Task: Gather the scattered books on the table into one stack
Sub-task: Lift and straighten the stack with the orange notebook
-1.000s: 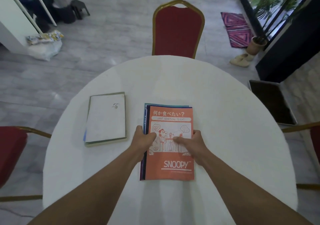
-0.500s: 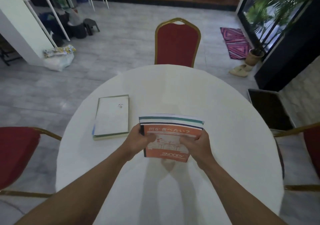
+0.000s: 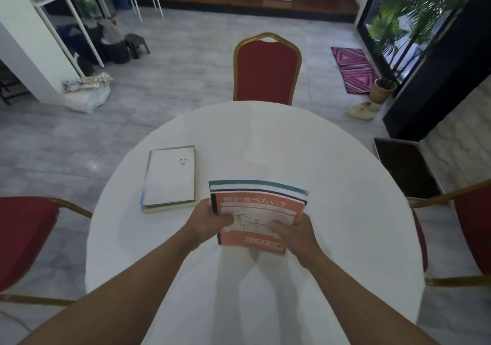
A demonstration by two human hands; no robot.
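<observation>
A stack of books with an orange Snoopy book (image 3: 259,211) on top is held tilted above the round white table (image 3: 305,153), its far edges showing teal, dark blue and white. My left hand (image 3: 210,221) grips its left side, thumb on the cover. My right hand (image 3: 293,234) grips its lower right corner. A second small pile, with a white-covered book (image 3: 170,178) on top, lies flat on the table to the left, apart from both hands.
Red chairs with gold frames stand at the far side (image 3: 267,70), the left (image 3: 24,238) and the right (image 3: 473,227). A dark tray (image 3: 403,166) lies on the floor at the right. A potted plant (image 3: 382,92) and slippers (image 3: 362,109) are beyond it.
The orange-topped stack lay flat on the table a second ago; both hands have lifted it and tilted its far edge up. The white book pile has not moved.
</observation>
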